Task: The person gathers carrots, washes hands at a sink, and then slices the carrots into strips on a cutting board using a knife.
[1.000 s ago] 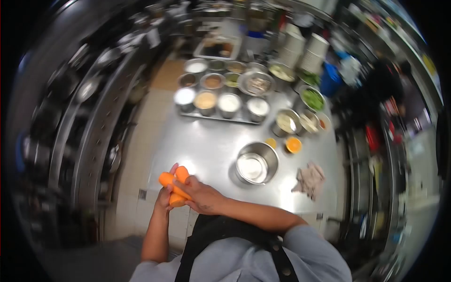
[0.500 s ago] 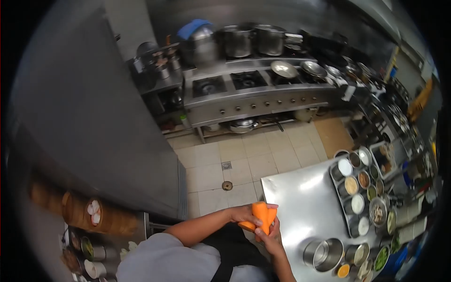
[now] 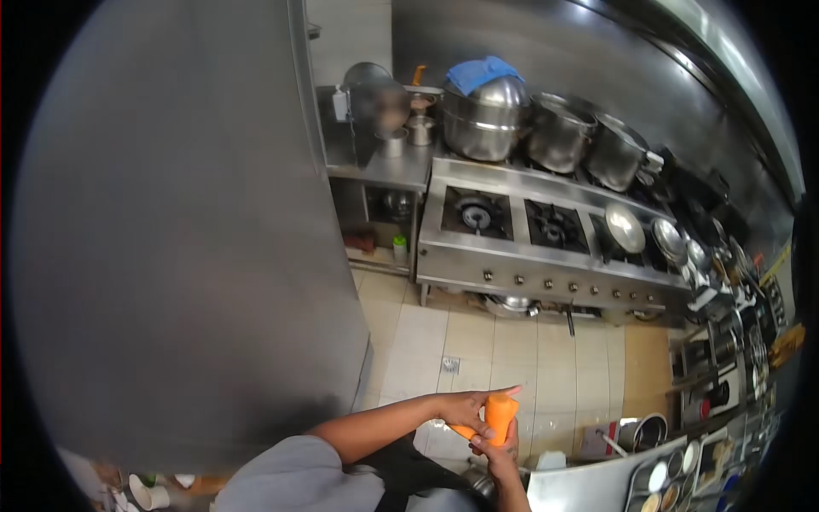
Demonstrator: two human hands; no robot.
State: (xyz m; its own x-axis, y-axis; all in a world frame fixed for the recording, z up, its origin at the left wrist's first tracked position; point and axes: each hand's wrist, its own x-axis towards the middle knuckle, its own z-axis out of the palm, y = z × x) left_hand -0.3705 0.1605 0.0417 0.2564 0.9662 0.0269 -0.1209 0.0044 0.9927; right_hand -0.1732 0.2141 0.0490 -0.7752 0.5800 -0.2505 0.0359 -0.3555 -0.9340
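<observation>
Peeled carrots (image 3: pixel 500 416) are bunched together in front of my apron, with both hands closed around them. One thick carrot points up between the hands, and the end of another shows lower left, under my fingers. My left hand (image 3: pixel 461 410) wraps over the bunch from the left, one finger stretched across behind the upper end. From below, my right hand (image 3: pixel 503 452) grips the lower part, its thumb pressed on the front. How many carrots there are I cannot tell, since the hands and the front carrot cover the rest.
Ahead stands a steel stove (image 3: pixel 546 273) with large pots (image 3: pixel 559 132) and a steamer under a blue cloth (image 3: pixel 485 73). A tall steel cabinet (image 3: pixel 188 256) fills the left. At lower right is a steel counter (image 3: pixel 572 488) with a tray of ingredient tubs (image 3: pixel 657 474).
The view has swung left, so the stove and pots sit further right and lower, and most of the counter has left view. Both hands still hold the carrots, which are now more upright.
</observation>
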